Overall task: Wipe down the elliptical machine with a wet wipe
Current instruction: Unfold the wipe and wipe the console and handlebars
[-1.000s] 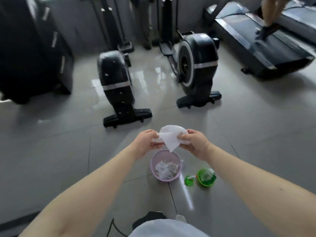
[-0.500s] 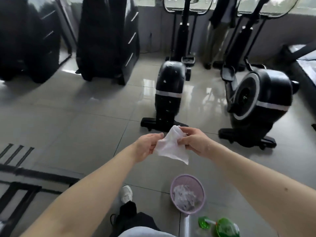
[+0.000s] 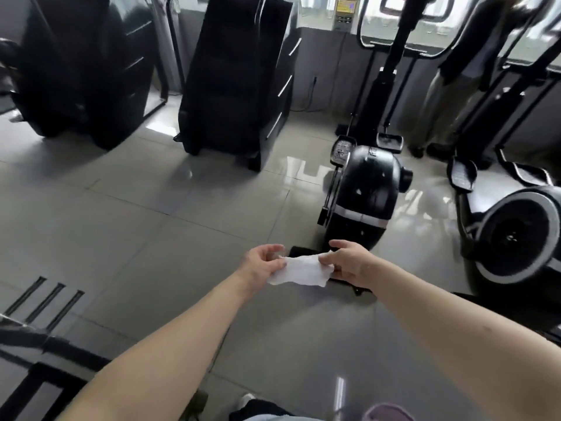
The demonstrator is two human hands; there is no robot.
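Left hand point(image 3: 262, 264) and right hand point(image 3: 349, 262) are each pinching an end of the wet wipe point(image 3: 300, 270), holding it spread | wipe is hanging near the elliptical machine point(image 3: 364, 192), not touching | wiping is looking unstarted, whole machine waiting.

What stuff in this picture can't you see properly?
All from the head view:
- Nearest elliptical machine: its floor bar is mostly hidden behind the wet wipe, the left hand and the right hand.
- Pink basket: cut off by the bottom edge.
- Standing person: cut off by the top edge.
- Small screen by the window: too small and blurred to read.
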